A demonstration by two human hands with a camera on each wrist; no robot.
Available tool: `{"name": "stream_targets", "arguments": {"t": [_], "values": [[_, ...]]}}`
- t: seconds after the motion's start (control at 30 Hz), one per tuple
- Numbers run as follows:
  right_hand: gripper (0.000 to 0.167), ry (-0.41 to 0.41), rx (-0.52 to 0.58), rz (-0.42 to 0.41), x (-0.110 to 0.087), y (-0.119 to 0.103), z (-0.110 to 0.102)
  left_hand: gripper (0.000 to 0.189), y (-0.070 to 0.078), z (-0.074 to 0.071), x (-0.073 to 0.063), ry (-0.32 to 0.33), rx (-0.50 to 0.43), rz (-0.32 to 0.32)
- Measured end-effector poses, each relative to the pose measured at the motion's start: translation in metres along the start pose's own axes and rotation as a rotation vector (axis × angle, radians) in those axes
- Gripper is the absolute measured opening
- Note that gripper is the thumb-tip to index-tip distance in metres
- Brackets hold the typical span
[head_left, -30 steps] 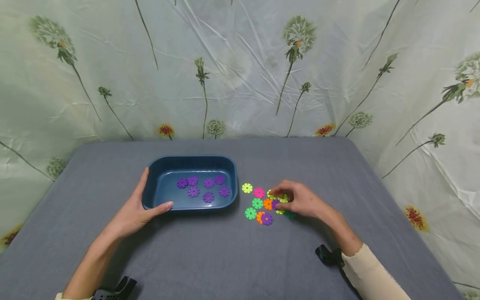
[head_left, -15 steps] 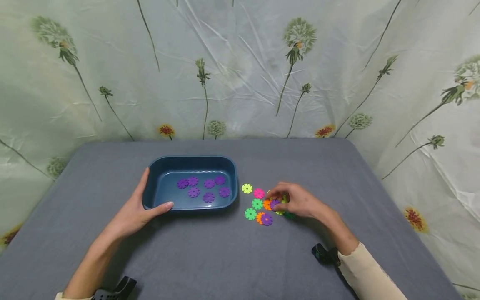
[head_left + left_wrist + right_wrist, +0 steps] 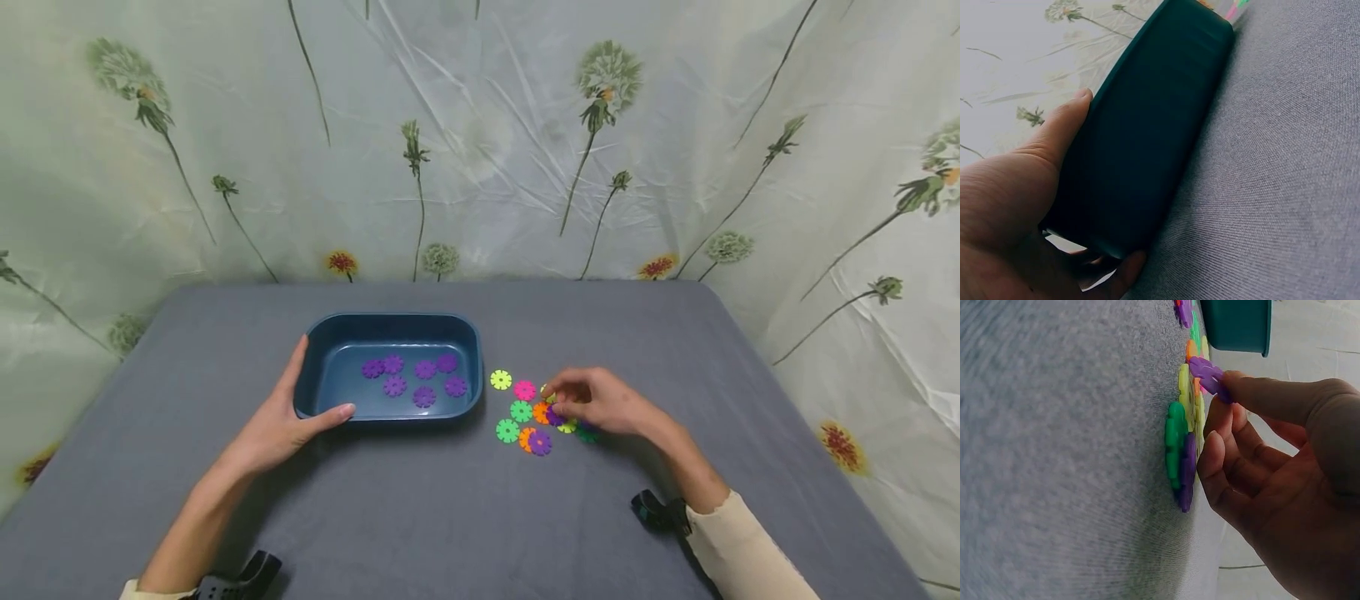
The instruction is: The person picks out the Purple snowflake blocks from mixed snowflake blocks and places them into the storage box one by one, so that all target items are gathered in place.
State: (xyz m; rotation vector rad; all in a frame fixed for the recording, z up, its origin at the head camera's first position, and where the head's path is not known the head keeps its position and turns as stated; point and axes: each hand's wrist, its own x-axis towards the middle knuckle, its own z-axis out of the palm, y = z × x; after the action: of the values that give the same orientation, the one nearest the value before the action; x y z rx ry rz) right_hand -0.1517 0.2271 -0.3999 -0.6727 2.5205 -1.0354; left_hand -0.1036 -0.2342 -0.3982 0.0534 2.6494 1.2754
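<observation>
My left hand grips the left end of a blue plastic tray, its thumb along the front rim and its fingers around the far side. In the tray lie several purple snowflake discs, flat and notched around the edge. To the tray's right, my right hand pinches a purple snowflake disc between thumb and fingertip. It is tilted just over the mixed pile, as the right wrist view shows. Another purple disc overlaps an orange one at the pile's near side. My fingers hide part of the pile.
Around the right hand lie green discs, a pink disc and yellow discs. From the right wrist, a dark green disc leans by another purple one. Grey cloth covers the table, with a flowered curtain behind.
The head view has shifted slightly. My right fingertips have shifted a little left over the pile and pinch the purple disc. The left hand and tray stay in place.
</observation>
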Motion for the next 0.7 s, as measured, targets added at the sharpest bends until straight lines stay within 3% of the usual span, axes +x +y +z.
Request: {"name": "stream_targets", "arguments": {"t": [0.7], "values": [[0.019, 0.094, 0.000, -0.012, 0.017, -0.014, 0.007, 0.127, 0.002, 0.000, 0.002, -0.004, -0.005, -0.009]]}}
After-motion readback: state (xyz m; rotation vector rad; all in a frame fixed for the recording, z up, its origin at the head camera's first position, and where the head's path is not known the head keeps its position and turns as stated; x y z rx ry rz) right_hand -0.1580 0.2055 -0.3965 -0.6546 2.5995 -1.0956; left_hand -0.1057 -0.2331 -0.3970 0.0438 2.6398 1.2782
